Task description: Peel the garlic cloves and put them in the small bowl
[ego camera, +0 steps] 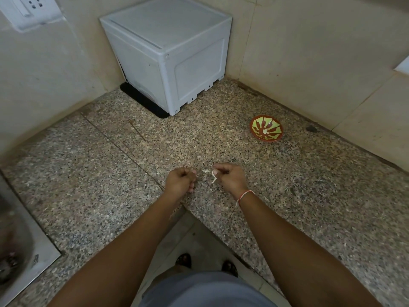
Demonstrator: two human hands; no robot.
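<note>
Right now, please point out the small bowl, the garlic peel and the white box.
small bowl (pixel 266 128): head view, patterned inside.
garlic peel (pixel 213 176): head view, hanging strip.
white box (pixel 166 27): head view, lid.

Countertop (pixel 287 196) is speckled granite-looking stone, polished but kinda dull. Grey box (pixel 168 58) in the corner looks like matt moulded plastic. Small bowl (pixel 266 128) is glossy, painted orange and green. Sink (pixel 20 251) looks like brushed metal. Papery white garlic skin (pixel 213 176), thread wristband (pixel 243 196).

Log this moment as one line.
left hand: curled, contents hidden | right hand: pinching garlic peel | small bowl: apart, right
</note>
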